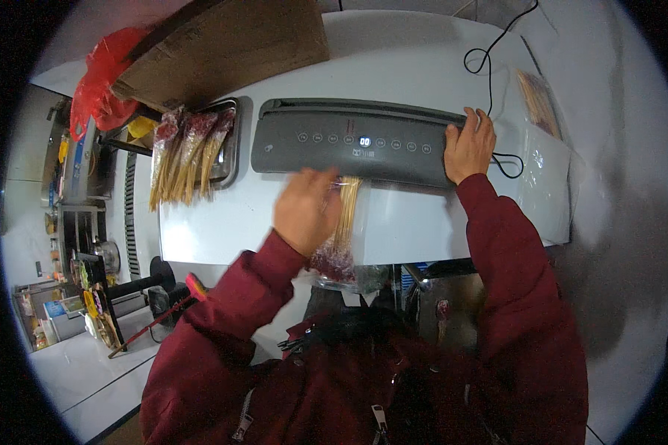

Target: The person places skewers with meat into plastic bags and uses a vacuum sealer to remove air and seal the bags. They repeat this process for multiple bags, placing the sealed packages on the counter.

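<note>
A grey vacuum sealer [312, 150] with a lit display lies across the white table. My right hand [470, 146] rests on its right end, fingers spread over the lid's edge. My left hand [307, 208], blurred, is at the sealer's front edge, beside a clear plastic bag [348, 222] of skewered meat. The bag's upper end meets the sealer's front, its stick ends towards the machine and the dark red meat hanging over the table's near edge. Whether my left fingers grip the bag is unclear.
Several bagged bundles of meat skewers [186, 158] lie on a metal tray [231, 167] at left. Behind it are a cardboard box [239, 50] and a red plastic bag [103, 83]. A black cord [490, 72] runs behind the sealer. Clear plastic bags [545, 183] lie at right.
</note>
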A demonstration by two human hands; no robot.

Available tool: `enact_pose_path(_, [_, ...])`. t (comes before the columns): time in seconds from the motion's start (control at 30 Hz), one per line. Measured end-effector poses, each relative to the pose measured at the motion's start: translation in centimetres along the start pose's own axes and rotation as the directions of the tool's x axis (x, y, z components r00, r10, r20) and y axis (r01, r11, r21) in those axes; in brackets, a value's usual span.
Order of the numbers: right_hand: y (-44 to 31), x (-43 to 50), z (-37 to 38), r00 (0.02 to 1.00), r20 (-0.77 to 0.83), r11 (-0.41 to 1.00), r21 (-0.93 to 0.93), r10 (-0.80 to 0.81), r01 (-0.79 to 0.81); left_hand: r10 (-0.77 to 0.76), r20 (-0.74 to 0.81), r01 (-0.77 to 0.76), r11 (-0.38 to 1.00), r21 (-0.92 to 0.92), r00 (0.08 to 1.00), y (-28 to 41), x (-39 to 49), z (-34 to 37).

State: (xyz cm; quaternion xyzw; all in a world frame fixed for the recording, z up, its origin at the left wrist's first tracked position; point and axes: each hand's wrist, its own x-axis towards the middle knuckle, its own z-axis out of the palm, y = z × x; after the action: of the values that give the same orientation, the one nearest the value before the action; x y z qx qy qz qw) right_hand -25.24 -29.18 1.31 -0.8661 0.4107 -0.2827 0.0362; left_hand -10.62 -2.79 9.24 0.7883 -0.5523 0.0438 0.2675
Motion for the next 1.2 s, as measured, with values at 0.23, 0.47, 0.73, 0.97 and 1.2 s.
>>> enact_pose_path(0.23, [-0.3,0.2,-0.5,0.987,0.109,0.987,0.099,0.116,-0.127,0.07,-0.113,-0.033,0.954,0.299,0.991,-7.8,2.7,0.3])
enact_pose_path(0.47, [0.0,0.2,-0.2,0.989,0.097,0.988,0.098,0.109,-0.118,0.082,0.146,-0.106,0.981,0.165,0.986,-2.8,2.6,3.5])
enact_pose_path(0.73, [0.1,0.2,-0.2,0.994,0.056,0.989,0.113,0.094,-0.099,-0.091,0.357,0.075,0.996,0.056,0.93,5.7,6.1,7.3])
enact_pose_path(0.97, [-0.3,0.4,-0.7,0.987,0.103,0.99,0.05,0.125,-0.131,-0.121,0.32,0.101,0.992,0.076,0.94,3.6,6.4,7.9])
enact_pose_path(1.2, [-0.4,0.2,-1.0,0.974,0.184,0.983,0.104,0.13,-0.151,-0.274,-0.371,0.372,0.901,0.224,0.887,-13.0,5.3,2.0])
